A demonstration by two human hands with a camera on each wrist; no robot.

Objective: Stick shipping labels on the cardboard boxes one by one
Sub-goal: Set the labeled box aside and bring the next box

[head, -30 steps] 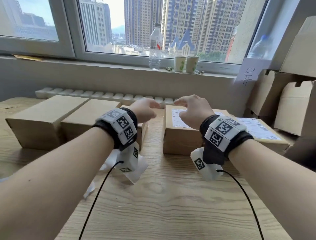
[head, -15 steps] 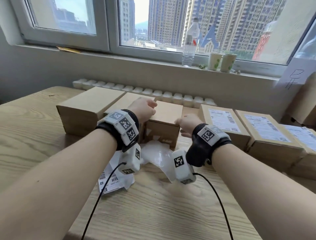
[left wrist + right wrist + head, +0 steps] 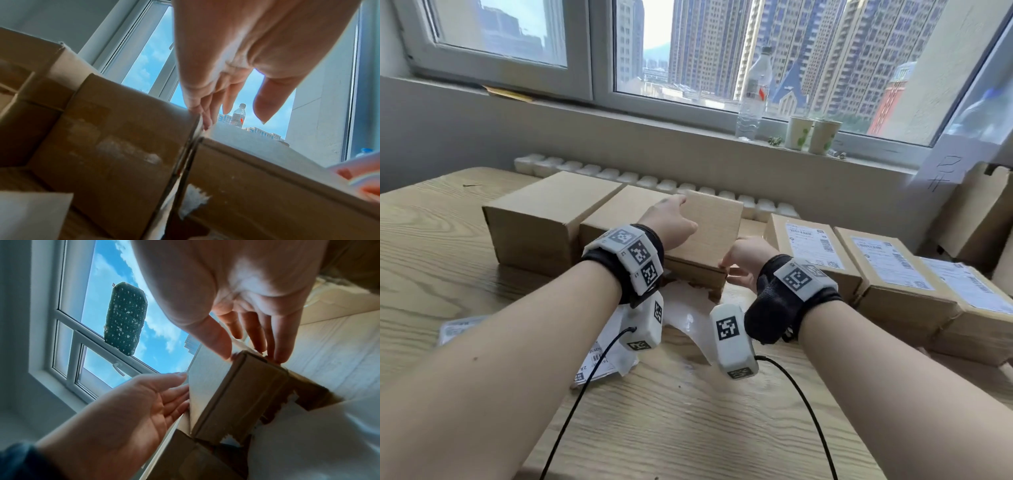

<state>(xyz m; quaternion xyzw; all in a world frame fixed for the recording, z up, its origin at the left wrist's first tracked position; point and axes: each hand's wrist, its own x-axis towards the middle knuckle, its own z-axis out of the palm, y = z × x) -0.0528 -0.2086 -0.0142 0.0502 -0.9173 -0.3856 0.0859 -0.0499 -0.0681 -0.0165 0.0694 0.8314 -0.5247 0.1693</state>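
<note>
- Our left hand [image 3: 669, 222] reaches over the left edge of the plain cardboard box [image 3: 709, 236] on the wooden table [image 3: 688, 428], fingers straight and loosely spread.
- Our right hand [image 3: 741, 262] meets the box's near right corner, fingers straight against the side, thumb apart.
- Two more plain boxes [image 3: 544, 219] sit flush to its left.
- Labelled boxes [image 3: 815, 250] line up just beside it on the right.
- Loose shipping labels [image 3: 599, 359] and backing paper lie in the open space before the box.
</note>
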